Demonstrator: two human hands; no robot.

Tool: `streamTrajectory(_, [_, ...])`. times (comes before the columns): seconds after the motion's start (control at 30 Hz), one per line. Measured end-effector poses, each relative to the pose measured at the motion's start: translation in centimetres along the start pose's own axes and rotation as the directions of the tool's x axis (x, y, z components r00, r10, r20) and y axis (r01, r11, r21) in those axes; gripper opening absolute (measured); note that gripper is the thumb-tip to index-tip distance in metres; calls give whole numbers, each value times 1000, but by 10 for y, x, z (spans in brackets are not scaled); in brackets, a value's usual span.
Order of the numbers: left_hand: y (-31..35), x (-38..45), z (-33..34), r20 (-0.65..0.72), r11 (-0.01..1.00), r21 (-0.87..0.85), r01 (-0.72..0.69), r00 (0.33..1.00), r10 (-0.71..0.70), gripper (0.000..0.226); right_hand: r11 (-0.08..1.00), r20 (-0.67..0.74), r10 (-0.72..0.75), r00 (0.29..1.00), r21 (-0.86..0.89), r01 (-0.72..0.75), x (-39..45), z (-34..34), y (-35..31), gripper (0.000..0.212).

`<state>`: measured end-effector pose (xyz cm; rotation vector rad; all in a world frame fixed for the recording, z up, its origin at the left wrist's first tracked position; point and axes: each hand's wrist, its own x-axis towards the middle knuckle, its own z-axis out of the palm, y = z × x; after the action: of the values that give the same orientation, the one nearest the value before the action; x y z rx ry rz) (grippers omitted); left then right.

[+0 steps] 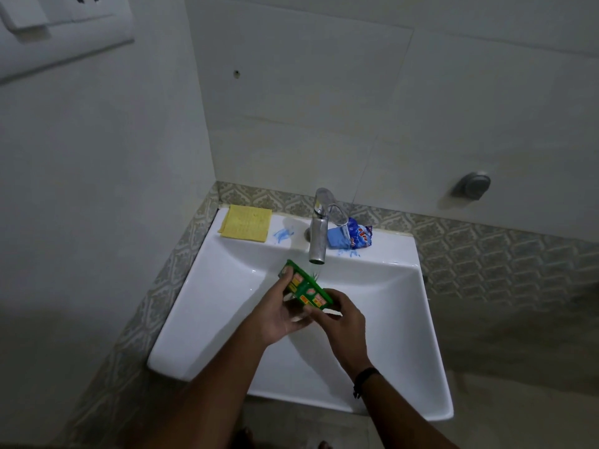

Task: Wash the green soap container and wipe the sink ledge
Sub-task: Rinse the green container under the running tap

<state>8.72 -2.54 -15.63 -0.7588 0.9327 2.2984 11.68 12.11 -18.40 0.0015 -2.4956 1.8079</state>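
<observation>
The green soap container [306, 288], with orange and yellow labels, is tilted under the spout of the chrome tap [319, 234], where water runs onto it. My left hand [280, 314] grips its left end from below, fingers curled over the edge. My right hand [340, 314] holds its right end. Both hands hover over the white sink [398, 319]. On the sink ledge [393, 246] there are blue smears on both sides of the tap.
A yellow cloth [246, 223] lies on the ledge's back left corner. A blue soap wrapper [351, 236] sits right of the tap. Patterned tiles border the sink, and a round metal fitting [473, 186] is on the wall at right.
</observation>
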Motion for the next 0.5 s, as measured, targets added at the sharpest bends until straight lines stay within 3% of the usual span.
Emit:
streamTrajectory(0.13, [-2, -2, 1, -9, 999, -45, -8, 1000, 8, 53, 999, -22, 8, 1000, -43, -9, -1, -3, 4, 47])
streamTrajectory(0.3, [-12, 9, -4, 74, 946, -286, 151, 988, -136, 64, 999, -124, 38, 992, -2, -38, 4, 3, -3, 38])
streamTrajectory(0.5, [-16, 8, 3, 114, 882, -410, 234, 972, -205, 58, 983, -149, 105, 983, -133, -125, 16, 9, -14, 40])
